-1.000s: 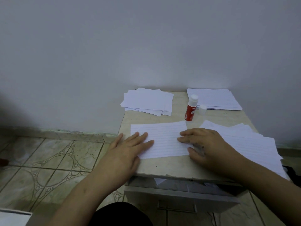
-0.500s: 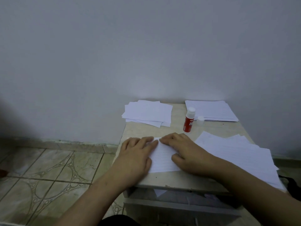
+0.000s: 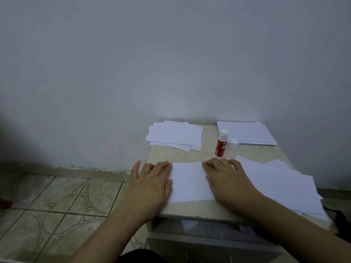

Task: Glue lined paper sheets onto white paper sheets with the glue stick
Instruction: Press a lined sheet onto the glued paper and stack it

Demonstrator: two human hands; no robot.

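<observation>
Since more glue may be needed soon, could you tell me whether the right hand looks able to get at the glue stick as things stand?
Probably yes. The glue stick stands upright just beyond the right hand, which lies flat on the lined sheet, and only bare table lies between them.

Matt lined paper (image 3: 190, 182) lies on the smooth, pale, stone-like counter (image 3: 205, 154). The glue stick (image 3: 221, 144) is glossy red plastic. The floor (image 3: 57, 196) tiles look glazed and patterned.
</observation>
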